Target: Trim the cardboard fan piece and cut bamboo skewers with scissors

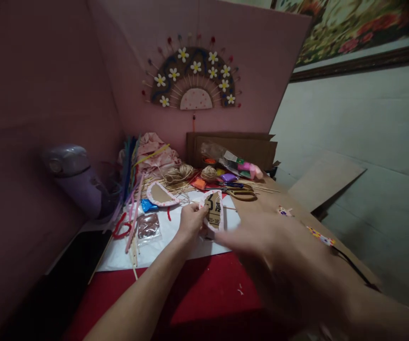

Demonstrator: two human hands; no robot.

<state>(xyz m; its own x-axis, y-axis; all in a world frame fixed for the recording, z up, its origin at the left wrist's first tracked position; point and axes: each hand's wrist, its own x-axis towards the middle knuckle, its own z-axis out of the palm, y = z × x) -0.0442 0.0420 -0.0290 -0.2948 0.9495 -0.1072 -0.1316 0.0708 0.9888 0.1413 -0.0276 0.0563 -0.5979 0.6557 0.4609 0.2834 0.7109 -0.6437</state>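
Observation:
My left hand (192, 220) grips a half-round cardboard piece (214, 214), its edge wrapped in pink dotted fabric and printed figures showing on the bare brown side. Close to its lower right edge, my right hand (250, 234) is smeared by motion, so its fingers cannot be made out. A second half-round cardboard piece (161, 195) with the same fabric rim lies on the white sheet (186, 248), left of my left hand. Beyond the held piece rest gold-handled scissors (241, 192).
Twine balls (208, 172), wooden sticks (266, 188) and coloured clay packs (229, 177) crowd the back. On the left stand a purple bottle (79, 184) and a brown clay packet (148, 226). A decorated fan (195, 78) hangs on the pink board. Cardboard sheets (240, 142) lean behind.

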